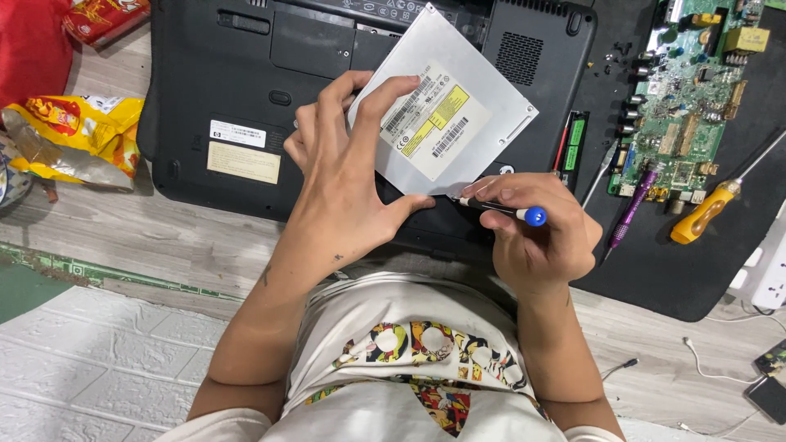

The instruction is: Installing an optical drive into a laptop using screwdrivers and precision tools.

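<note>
My left hand grips a flat silver optical drive with a white and yellow label, fingers over its left edge and thumb at its near edge. The drive is tilted above an upside-down black laptop. My right hand holds a small screwdriver with a blue cap, its tip touching the drive's near corner.
A green circuit board lies on a black mat at the right, with a purple screwdriver and an orange-handled screwdriver. Snack packets lie at the left. A white power strip and cables sit at the right edge.
</note>
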